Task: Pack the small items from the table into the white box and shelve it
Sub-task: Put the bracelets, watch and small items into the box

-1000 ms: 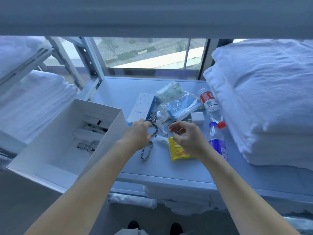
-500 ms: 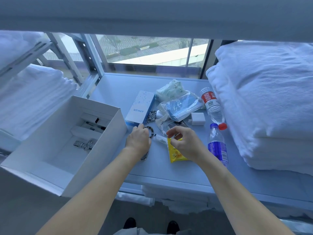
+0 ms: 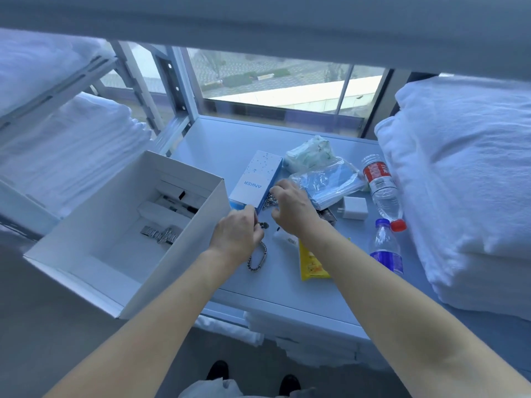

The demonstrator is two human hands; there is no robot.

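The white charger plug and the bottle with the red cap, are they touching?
Apart. The head view shows a strip of bare table between the white charger plug and the bottle with the red cap.

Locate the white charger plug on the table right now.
In the head view the white charger plug lies on the table, right of the right hand, between the bag of blue masks and the red-capped bottle.

Cool bluish daylight from window [image 3: 275, 81] — soft focus, wide-angle edge bending
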